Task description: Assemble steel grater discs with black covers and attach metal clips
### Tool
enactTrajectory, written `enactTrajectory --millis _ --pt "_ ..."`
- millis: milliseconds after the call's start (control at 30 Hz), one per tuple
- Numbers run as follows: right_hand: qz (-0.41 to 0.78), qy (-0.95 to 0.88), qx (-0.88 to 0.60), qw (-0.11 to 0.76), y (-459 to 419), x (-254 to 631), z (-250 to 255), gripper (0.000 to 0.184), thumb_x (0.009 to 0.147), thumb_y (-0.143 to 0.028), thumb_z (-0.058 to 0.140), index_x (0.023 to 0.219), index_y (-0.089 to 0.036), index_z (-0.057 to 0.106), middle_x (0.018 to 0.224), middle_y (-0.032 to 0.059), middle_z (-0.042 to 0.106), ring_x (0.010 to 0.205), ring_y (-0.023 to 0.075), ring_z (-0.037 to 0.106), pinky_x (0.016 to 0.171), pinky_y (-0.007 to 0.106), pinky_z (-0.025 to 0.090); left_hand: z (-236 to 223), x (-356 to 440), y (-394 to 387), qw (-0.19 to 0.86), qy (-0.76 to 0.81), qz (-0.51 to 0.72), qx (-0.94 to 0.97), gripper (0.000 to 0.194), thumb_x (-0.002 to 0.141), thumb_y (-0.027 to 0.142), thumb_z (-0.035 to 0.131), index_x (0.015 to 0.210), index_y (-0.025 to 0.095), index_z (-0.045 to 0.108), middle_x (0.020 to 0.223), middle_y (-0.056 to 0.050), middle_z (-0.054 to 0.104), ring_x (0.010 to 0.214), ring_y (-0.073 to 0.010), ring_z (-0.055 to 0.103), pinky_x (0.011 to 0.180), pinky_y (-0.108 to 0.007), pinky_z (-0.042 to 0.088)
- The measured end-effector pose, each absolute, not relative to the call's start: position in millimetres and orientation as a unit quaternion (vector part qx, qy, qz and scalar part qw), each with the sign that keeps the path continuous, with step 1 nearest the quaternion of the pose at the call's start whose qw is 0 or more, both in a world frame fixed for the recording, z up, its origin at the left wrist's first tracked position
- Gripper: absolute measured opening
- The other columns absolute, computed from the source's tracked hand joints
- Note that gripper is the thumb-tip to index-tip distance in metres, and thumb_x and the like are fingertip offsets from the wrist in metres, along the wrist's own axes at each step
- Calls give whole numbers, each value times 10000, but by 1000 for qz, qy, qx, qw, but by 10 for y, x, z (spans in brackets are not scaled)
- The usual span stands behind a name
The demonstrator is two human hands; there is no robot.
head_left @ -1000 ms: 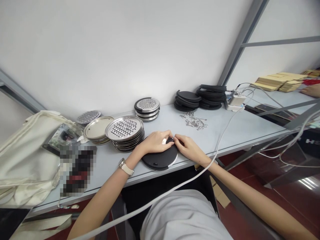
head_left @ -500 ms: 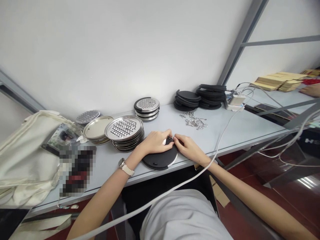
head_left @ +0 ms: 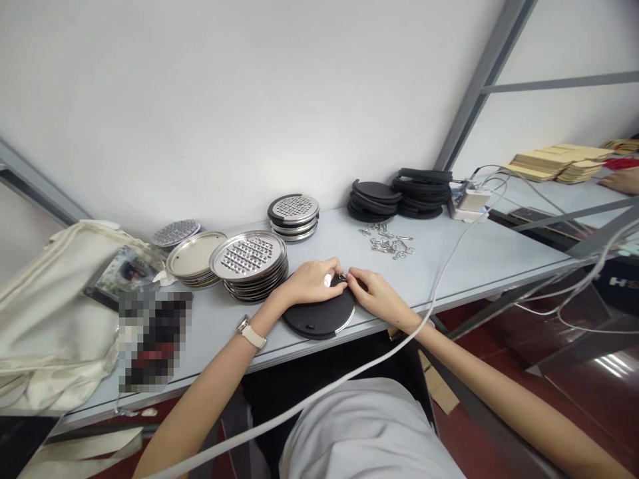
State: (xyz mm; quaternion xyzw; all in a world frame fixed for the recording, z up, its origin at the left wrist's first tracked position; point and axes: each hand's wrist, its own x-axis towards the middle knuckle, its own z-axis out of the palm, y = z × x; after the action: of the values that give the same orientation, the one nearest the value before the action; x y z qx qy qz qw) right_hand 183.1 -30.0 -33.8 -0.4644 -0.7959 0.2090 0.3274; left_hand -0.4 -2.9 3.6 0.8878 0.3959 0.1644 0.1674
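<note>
Silver, small and mostly hidden, a metal piece (head_left: 342, 277) is pinched by the right grip (head_left: 377, 295) at the far rim of a black, round, silver-edged disc (head_left: 319, 318), which the left grip (head_left: 314, 282) holds on the pale grey counter (head_left: 429, 246). A slack pinch could drop the piece; a sideways jolt could topple the nearby stack of silver perforated metal plates (head_left: 252, 263).

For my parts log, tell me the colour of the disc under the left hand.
The disc is black, seen best in the head view.
</note>
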Motion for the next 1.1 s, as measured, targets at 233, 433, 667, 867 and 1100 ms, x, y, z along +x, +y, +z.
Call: enactTrajectory --millis 233,433,667,867,1100 --pt "210 -793 -467 329 -312 1836 -334 277 953 -259 356 689 -203 416 615 -16 516 573 130 487 580 255 315 20 -7 -11 178 392 175 886 208 819 402 569 929 226 564 831 23 662 741 -155 615 634 -252 416" --pt "209 -787 -472 337 -319 1836 -330 290 950 -270 369 672 -203 416 591 -24 503 549 124 474 562 249 308 19 10 -16 179 402 171 882 207 816 393 568 932 222 571 828 16 657 746 -158 616 647 -257 428" --pt "212 -787 -473 335 -314 1831 -337 276 955 -261 363 690 -205 417 611 -18 514 567 130 492 571 253 310 0 7 -7 169 393 173 887 190 824 382 561 926 221 564 845 15 666 759 -161 623 645 -255 424" --pt "207 -788 -473 334 -310 1832 -350 273 956 -257 359 693 -207 413 618 -13 519 574 135 492 576 256 308 -7 3 0 165 391 169 889 190 828 387 560 927 224 554 840 21 664 759 -162 625 645 -256 422" --pt "203 -792 -469 334 -307 1826 -346 266 954 -248 353 702 -208 428 630 -4 537 588 141 509 592 254 323 -10 6 6 165 394 168 889 195 825 390 556 929 224 547 821 18 657 746 -167 622 643 -259 418"
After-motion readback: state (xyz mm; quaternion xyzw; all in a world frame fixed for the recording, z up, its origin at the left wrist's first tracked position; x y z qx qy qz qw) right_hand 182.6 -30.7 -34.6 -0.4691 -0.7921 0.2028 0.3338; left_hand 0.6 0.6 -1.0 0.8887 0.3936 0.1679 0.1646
